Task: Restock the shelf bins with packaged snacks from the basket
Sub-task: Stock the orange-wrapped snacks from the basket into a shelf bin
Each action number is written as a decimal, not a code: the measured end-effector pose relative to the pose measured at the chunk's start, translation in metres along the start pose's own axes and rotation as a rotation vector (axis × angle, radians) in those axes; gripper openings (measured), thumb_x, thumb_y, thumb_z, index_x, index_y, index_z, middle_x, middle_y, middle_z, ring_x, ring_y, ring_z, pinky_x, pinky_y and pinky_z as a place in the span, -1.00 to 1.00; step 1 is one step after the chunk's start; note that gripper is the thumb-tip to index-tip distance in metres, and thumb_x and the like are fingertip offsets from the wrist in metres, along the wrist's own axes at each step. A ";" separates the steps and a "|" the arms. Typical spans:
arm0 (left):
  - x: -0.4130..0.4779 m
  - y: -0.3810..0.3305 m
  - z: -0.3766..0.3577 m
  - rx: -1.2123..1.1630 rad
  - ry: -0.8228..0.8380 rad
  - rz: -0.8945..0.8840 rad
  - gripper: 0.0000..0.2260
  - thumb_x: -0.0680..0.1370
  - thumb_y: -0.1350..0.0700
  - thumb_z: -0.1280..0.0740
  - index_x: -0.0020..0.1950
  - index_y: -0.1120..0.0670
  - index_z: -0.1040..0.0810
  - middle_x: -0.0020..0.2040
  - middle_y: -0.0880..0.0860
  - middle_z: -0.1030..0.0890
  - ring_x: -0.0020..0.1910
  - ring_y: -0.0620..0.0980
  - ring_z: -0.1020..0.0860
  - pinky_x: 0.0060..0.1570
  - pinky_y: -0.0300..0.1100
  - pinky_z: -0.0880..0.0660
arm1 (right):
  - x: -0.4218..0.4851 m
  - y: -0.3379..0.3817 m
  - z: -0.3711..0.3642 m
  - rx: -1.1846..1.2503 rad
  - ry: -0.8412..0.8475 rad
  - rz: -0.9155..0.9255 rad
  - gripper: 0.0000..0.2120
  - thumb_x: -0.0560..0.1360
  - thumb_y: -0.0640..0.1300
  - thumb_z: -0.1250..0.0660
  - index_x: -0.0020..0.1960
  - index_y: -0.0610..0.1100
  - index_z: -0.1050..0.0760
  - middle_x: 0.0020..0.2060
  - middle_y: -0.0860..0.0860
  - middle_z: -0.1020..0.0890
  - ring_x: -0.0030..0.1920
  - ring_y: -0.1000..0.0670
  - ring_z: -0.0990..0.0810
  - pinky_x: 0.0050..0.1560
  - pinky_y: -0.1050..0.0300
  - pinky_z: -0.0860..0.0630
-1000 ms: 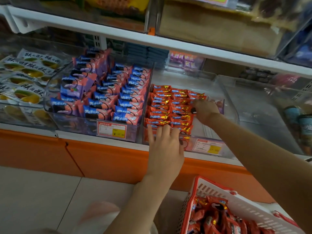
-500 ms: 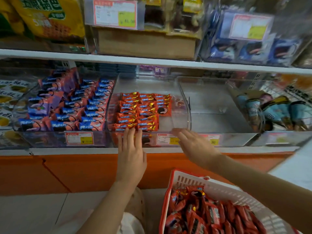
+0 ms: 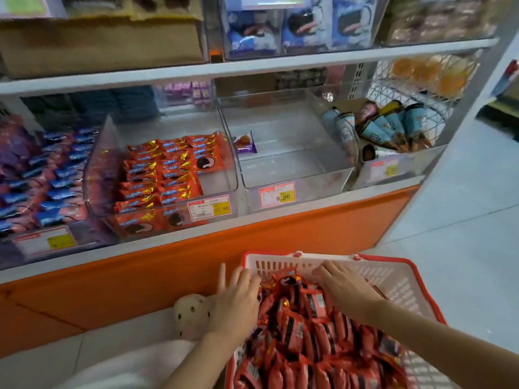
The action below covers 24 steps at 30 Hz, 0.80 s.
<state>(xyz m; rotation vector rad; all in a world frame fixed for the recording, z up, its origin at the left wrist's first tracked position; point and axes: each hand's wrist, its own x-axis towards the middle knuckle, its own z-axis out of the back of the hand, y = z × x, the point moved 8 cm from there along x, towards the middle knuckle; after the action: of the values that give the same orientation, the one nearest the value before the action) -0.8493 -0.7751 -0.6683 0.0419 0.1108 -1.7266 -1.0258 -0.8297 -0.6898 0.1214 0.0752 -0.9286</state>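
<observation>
shelf: clear plastic bin (image 3: 216,178) part-filled with rows of red foil snack packets (image 3: 157,175) | below: red-rimmed white plastic basket (image 3: 379,273) heaped with the same packets | left hand (image 3: 236,301), right hand (image 3: 346,285): resting on heap, fingers loose, clasping nothing

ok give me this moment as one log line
stage: picking from basket | left hand: on red packs, grip unclear | right hand: same | shelf bin: part full, front right bare
</observation>
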 end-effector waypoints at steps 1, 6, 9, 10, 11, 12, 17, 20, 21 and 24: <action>0.000 -0.007 -0.014 -0.022 0.057 -0.017 -0.62 0.65 0.10 -0.07 0.49 0.01 -0.22 0.48 0.00 -0.23 0.50 0.01 -0.10 0.49 0.14 0.15 | -0.009 -0.006 -0.015 0.028 0.040 -0.035 -0.54 0.55 -0.23 -0.19 0.43 -0.04 -0.27 0.24 -0.01 -0.43 0.25 -0.08 -0.43 0.21 0.04 -0.40; -0.008 -0.038 -0.082 -0.119 0.302 -0.133 -0.58 0.61 0.11 -0.12 0.48 0.03 -0.23 0.47 0.04 -0.24 0.47 0.06 -0.14 0.47 -0.04 0.01 | -0.043 -0.016 -0.086 0.143 0.261 -0.139 -0.56 0.63 -0.16 -0.06 0.49 -0.10 -0.14 0.38 -0.05 -0.33 0.36 -0.09 -0.30 0.34 0.04 -0.24; -0.018 -0.051 -0.112 -0.146 0.489 -0.195 -0.56 0.63 0.04 -0.15 0.51 0.02 -0.20 0.47 0.02 -0.26 0.46 0.05 -0.17 0.46 -0.04 -0.02 | -0.054 -0.006 -0.113 0.207 0.377 -0.135 -0.49 0.61 -0.17 -0.14 0.52 -0.08 -0.10 0.45 -0.02 -0.24 0.43 -0.08 -0.23 0.39 0.07 -0.21; -0.022 -0.054 -0.119 -0.159 0.548 -0.211 -0.55 0.63 0.02 -0.15 0.51 0.01 -0.20 0.48 0.02 -0.26 0.46 0.05 -0.18 0.46 -0.03 -0.04 | -0.056 -0.004 -0.119 0.217 0.412 -0.138 -0.45 0.59 -0.19 -0.16 0.53 -0.08 -0.06 0.48 -0.01 -0.20 0.46 -0.08 -0.19 0.42 0.07 -0.19; -0.025 -0.056 -0.127 -0.175 0.608 -0.216 -0.55 0.63 -0.01 -0.16 0.51 0.00 -0.20 0.48 0.03 -0.27 0.46 0.06 -0.21 0.45 -0.01 -0.08 | -0.057 -0.002 -0.124 0.217 0.431 -0.139 -0.40 0.59 -0.19 -0.18 0.55 -0.08 -0.01 0.51 0.00 -0.15 0.49 -0.07 -0.14 0.45 0.05 -0.16; -0.029 -0.056 -0.133 -0.190 0.666 -0.211 -0.54 0.63 -0.05 -0.17 0.51 -0.01 -0.21 0.47 0.04 -0.29 0.44 0.07 -0.24 0.43 0.00 -0.15 | -0.058 -0.001 -0.128 0.209 0.445 -0.143 -0.36 0.58 -0.18 -0.21 0.56 -0.09 0.04 0.52 0.00 -0.11 0.50 -0.07 -0.10 0.47 0.04 -0.12; -0.042 -0.054 -0.143 -0.188 0.733 -0.255 -0.58 0.57 0.02 -0.29 0.41 0.08 -0.36 0.37 0.06 -0.38 0.35 0.07 -0.35 0.32 -0.04 -0.30 | -0.057 -0.003 -0.134 0.202 0.439 -0.202 -0.26 0.54 -0.20 -0.30 0.56 -0.12 0.07 0.49 -0.05 -0.15 0.47 -0.10 -0.19 0.41 0.06 -0.25; -0.042 -0.052 -0.138 -0.212 0.684 -0.260 -0.67 0.56 0.08 -0.32 0.32 0.06 -0.44 0.32 0.03 -0.42 0.31 0.04 -0.37 0.27 -0.07 -0.29 | -0.058 -0.006 -0.132 0.181 0.421 -0.236 -0.32 0.52 -0.32 -0.22 0.54 -0.07 -0.01 0.41 -0.07 -0.25 0.37 -0.11 -0.35 0.23 0.03 -0.42; -0.042 -0.052 -0.136 -0.217 0.670 -0.263 -0.70 0.56 0.10 -0.32 0.29 0.06 -0.46 0.30 0.03 -0.43 0.29 0.04 -0.38 0.26 -0.06 -0.29 | -0.059 -0.008 -0.132 0.169 0.415 -0.237 -0.36 0.53 -0.33 -0.20 0.53 -0.05 -0.07 0.38 -0.07 -0.28 0.33 -0.11 -0.39 0.17 0.02 -0.46; -0.041 -0.054 -0.130 -0.212 0.607 -0.276 -0.79 0.55 0.14 -0.32 0.18 0.07 -0.49 0.21 0.04 -0.46 0.21 0.05 -0.42 0.17 -0.09 -0.28 | -0.063 -0.012 -0.128 0.147 0.388 -0.253 -0.52 0.53 -0.31 -0.18 0.42 -0.05 -0.27 0.28 -0.08 -0.33 0.24 -0.12 -0.42 0.05 0.02 -0.48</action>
<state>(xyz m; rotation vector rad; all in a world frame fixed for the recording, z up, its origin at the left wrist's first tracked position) -0.9011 -0.7135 -0.7906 0.4109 0.7759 -1.9172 -1.0746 -0.7699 -0.8100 0.4358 0.3894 -1.1539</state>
